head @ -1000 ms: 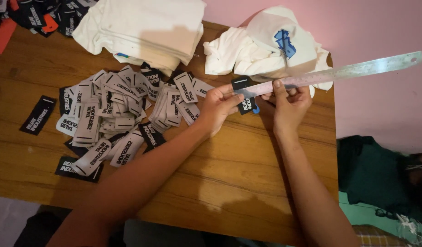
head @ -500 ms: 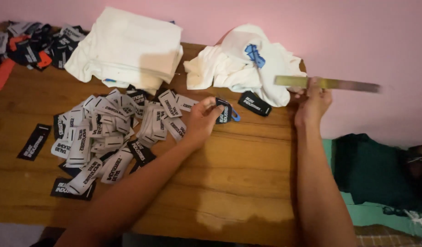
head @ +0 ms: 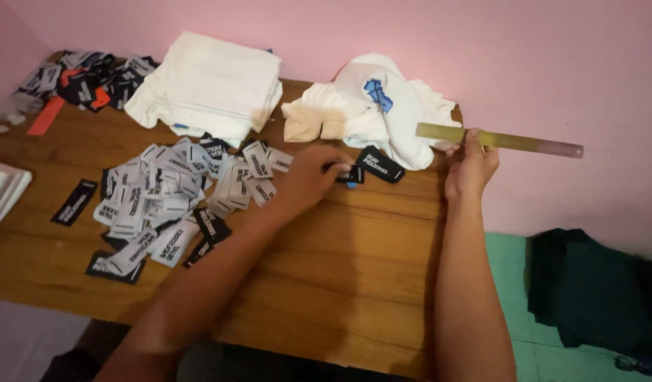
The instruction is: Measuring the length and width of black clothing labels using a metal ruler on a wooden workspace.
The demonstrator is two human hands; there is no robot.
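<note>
I saw my right hand point(head: 469, 170) closed in a grip around a long, flat metal ruler point(head: 498, 140), thin and dull brass-coloured, held nearly level over the far right edge of the counter point(head: 326, 283) with its free end reaching out against the pink wall point(head: 481, 56). My left hand point(head: 308, 177) lay knuckles up on the smooth, glossy wood, its fingers curled down onto a small black woven label point(head: 349, 175) with a bit of blue showing beside it; whether it had actually pinched the label I could not tell. Just beside that label lay a second black label point(head: 380, 163), rectangular and tilted, touching the crumpled white garment point(head: 372, 106), soft cloth with a blue printed patch. To the left of my left hand sprawled a loose heap of labels point(head: 170, 198), short white and black fabric strips overlapping one another. Behind the heap sat a neatly folded stack of white cloth point(head: 209, 85), square-edged and thick. At the far left corner was a smaller cluster of dark tags point(head: 92, 81) with orange bits among them. Dark green fabric point(head: 588, 297) lay bunched on the floor to the right of the counter.
</note>
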